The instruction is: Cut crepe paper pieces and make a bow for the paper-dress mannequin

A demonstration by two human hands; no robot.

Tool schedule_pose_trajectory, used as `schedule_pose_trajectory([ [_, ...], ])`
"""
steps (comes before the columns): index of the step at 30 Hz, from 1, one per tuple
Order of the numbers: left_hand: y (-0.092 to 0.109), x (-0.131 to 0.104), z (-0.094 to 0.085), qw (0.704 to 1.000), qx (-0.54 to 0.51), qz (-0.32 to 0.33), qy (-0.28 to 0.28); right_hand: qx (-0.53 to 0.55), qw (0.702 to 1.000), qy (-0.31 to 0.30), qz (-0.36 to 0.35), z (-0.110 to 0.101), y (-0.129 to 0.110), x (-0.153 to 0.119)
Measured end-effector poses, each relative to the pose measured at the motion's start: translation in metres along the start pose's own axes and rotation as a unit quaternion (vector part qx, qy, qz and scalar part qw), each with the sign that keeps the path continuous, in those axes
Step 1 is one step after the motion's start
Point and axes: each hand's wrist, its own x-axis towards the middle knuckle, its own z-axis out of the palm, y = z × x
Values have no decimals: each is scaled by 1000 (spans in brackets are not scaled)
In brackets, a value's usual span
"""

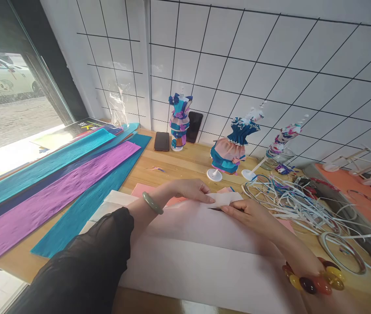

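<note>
A large pale pinkish-white sheet of paper (pixel 185 257), with fold lines across it, covers the table before me. My left hand (pixel 195 191), with a green bangle at its wrist, pinches the sheet's far edge between thumb and fingers. Close by on the right, my right hand (pixel 246 212) grips the same edge, its thumb on top and fingers curled under. A thin dark pointed shape (pixel 215 209) lies at the right thumb's tip; I cannot make out what it is. Pink paper (pixel 139 190) shows beneath the sheet's far side.
Teal, purple and blue crepe paper strips (pixel 57 196) lie at left. Small dress forms in paper outfits (pixel 229 152) stand along the tiled wall. A black phone (pixel 162 141) lies near them. Tangled white strips (pixel 290 205) cover the right side, beside an orange surface (pixel 358 192).
</note>
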Motion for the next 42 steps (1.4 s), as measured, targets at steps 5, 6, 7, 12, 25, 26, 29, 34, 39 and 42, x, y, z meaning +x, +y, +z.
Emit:
schedule_pose_trajectory([
  [5,-1,1,1,1000,9,4,21,-10,1000,-6,-17,0,-7,1],
  [6,-1,2,1,1000,12,2,24,-6,1000,-9,-16,1,-8,2],
  [7,-1,2,1,1000,15,1,26,-2,1000,-11,-16,2,-8,3],
  [12,-4,2,1,999,25,-1,21,7,999,-24,-22,6,-5,7],
  [25,0,1,1,999,28,-3,18,15,999,-1,-50,6,-15,6],
  [26,0,1,1,999,28,-4,17,14,999,1,-51,6,-16,6],
  [29,0,0,0,999,33,-1,15,12,999,3,-49,6,-19,4],
  [34,-2,2,1,999,39,-3,22,16,999,6,-40,7,-21,2],
  [39,3,-4,-3,998,62,-8,6,29,999,3,-16,9,-15,3],
  [42,6,-13,-13,991,129,-14,-25,27,1000,2,-9,10,-11,4],
])
